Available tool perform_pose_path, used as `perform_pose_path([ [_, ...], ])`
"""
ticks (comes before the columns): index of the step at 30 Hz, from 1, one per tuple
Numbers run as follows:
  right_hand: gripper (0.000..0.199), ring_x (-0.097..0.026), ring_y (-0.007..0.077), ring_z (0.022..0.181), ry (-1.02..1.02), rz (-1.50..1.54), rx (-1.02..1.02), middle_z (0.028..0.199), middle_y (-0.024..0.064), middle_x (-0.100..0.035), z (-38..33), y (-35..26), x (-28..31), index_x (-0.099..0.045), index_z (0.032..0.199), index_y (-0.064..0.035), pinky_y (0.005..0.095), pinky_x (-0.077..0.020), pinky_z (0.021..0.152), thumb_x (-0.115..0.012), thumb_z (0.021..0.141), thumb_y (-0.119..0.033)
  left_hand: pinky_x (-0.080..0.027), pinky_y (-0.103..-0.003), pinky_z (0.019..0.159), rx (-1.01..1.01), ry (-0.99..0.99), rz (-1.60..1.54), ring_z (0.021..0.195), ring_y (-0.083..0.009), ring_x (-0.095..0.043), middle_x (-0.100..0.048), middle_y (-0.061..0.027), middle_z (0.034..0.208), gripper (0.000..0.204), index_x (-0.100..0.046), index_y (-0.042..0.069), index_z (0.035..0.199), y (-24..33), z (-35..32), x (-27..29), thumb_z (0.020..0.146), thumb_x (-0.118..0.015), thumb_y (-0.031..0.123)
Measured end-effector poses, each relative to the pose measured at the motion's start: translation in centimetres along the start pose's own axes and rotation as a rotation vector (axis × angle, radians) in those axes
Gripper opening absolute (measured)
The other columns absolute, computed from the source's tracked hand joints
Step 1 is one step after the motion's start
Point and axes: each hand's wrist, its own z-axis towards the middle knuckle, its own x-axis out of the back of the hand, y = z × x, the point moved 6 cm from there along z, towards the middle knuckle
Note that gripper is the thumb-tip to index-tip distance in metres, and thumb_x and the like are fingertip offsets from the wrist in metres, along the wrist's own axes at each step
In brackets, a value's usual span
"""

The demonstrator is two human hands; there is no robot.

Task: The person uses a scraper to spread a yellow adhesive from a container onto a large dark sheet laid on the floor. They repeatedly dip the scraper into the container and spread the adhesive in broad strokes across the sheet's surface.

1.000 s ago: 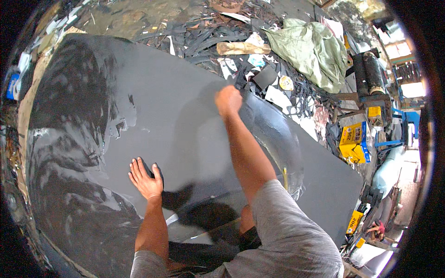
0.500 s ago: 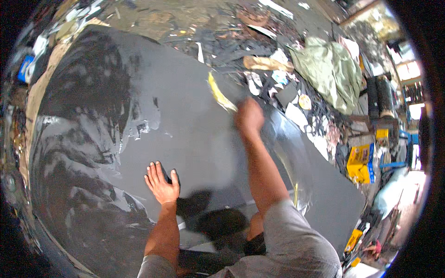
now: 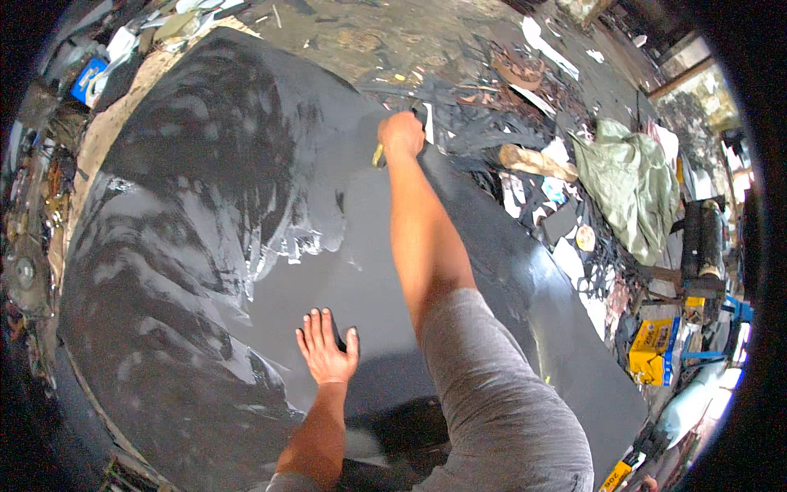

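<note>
A large dark grey sheet [image 3: 352,238] spreads out under both hands, its left part smeared with glossy, wet-looking streaks. My left hand [image 3: 326,353] lies flat on it near the middle, fingers stretched and thumb apart. With my right arm reaching far forward, my right hand [image 3: 402,134] is closed near the sheet's far edge. Whatever its fingers grip is mostly hidden by the hand, and I cannot make it out. Just below and left of that hand shows a short bit of yellow substance [image 3: 378,156] on the sheet.
Scraps and dark offcuts litter the ground beyond the far right edge, with a wooden piece [image 3: 537,162] among them. A green crumpled cloth [image 3: 627,189] lies further right, near a yellow box [image 3: 653,351]. At the far left is a blue packet [image 3: 88,80].
My right hand has moved forward and left in the view, toward the sheet's far edge. Less of the yellow strip shows. My left hand stays flat; the whole view has shifted.
</note>
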Motion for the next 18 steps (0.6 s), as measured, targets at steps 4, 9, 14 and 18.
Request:
perform_pose_path([
  [4, 0.028, -0.069, 0.0323, 0.107, -0.015, 0.002, 0.075, 0.115, 0.0159, -0.071, 3.2, -6.1, -3.5, -0.073, 0.107, -0.0056, 0.0419, -0.0566, 0.089, -0.055, 0.093, -0.02, -0.018, -0.056, 0.119, -0.007, -0.041, -0.015, 0.143, -0.0369, -0.034, -0.041, -0.0189, 0.151, 0.069, -0.044, 0.006, 0.145, -0.2, 0.1, -0.3, 0.089, -0.062, 0.042],
  [9, 0.032, -0.067, 0.0342, 0.111, -0.23, -0.184, 0.403, 0.121, 0.0165, -0.069, 0.2, -11.5, -6.6, -0.072, 0.114, -0.0052, 0.0436, -0.0547, 0.092, -0.052, 0.094, -0.021, -0.019, -0.058, 0.118, -0.013, -0.011, -0.01, 0.141, -0.0366, -0.036, -0.046, -0.019, 0.147, 0.069, -0.046, 0.006, 0.144, 0.0, 0.4, -0.2, 0.09, -0.06, 0.046],
  [14, 0.034, -0.065, 0.0355, 0.115, -0.194, -0.222, 0.383, 0.12, 0.0186, -0.068, 0.3, -9.2, -3.4, -0.071, 0.114, -0.0042, 0.046, -0.0526, 0.094, -0.057, 0.091, -0.024, -0.02, -0.057, 0.118, 0.005, -0.011, -0.026, 0.142, -0.0346, -0.036, -0.047, -0.0162, 0.147, 0.068, -0.048, 0.007, 0.143, -0.3, 0.1, -0.2, 0.089, -0.062, 0.045],
  [18, 0.032, -0.066, 0.0359, 0.11, -0.177, -0.322, 0.615, 0.115, 0.0201, -0.07, -0.1, -10.5, -4.4, -0.072, 0.108, -0.0026, 0.0447, -0.0523, 0.095, -0.06, 0.088, -0.024, -0.019, -0.056, 0.119, 0.013, -0.018, -0.052, 0.142, -0.035, -0.035, -0.046, -0.0163, 0.148, 0.069, -0.048, 0.007, 0.143, -0.6, 0.1, -0.2, 0.088, -0.064, 0.044],
])
